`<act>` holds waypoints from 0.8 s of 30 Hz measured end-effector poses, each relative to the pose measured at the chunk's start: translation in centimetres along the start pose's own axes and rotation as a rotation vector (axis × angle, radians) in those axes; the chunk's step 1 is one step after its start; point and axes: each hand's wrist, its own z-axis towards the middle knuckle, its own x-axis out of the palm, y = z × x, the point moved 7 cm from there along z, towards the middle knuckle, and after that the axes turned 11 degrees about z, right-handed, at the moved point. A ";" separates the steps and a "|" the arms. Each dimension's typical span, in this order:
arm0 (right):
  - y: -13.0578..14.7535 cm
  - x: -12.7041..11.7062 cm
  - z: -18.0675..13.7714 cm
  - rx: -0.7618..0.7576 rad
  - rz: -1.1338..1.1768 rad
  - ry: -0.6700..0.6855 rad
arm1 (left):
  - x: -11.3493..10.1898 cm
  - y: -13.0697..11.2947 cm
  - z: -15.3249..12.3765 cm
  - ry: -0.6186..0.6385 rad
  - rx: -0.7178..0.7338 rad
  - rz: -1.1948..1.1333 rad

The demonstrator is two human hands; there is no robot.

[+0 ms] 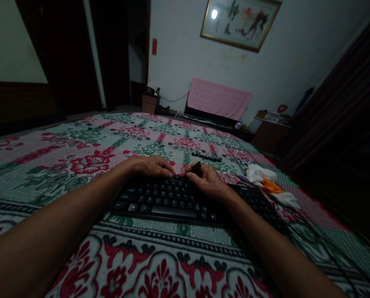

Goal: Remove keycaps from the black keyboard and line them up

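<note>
Fingers of the right hand (211,182) are closed around a small black object (196,167), too dim to identify, pinched between thumb and forefinger just above the far edge of a black computer keyboard (174,212). Left of them, the bent fingers of the left hand (155,167) touch that same edge; whether they grip anything cannot be told. Most of the keyboard lies on the near side of both sets of fingers, its number pad passing beneath the right forearm. Just beyond the right fingers, a row of small black pieces (206,157) rests on the floral bedspread (160,256). Off to their right lie crumpled white cloth (261,171), something orange (272,186) and dark cable (315,236). Far past them hangs a pink towel (220,97).
</note>
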 end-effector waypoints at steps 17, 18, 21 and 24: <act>0.4 0.3 0.7 0.083 -0.080 -0.031 | -0.2 0.0 0.2 -0.015 0.047 0.060; 0.5 0.3 0.8 0.093 -0.084 -0.011 | -0.2 0.0 0.2 -0.017 0.044 0.065; 0.5 0.4 1.1 0.103 -0.083 0.057 | -0.1 -0.1 0.1 -0.014 0.039 0.073; 0.0 0.4 1.5 0.100 -0.055 0.112 | -0.1 -0.2 0.0 -0.009 0.030 0.068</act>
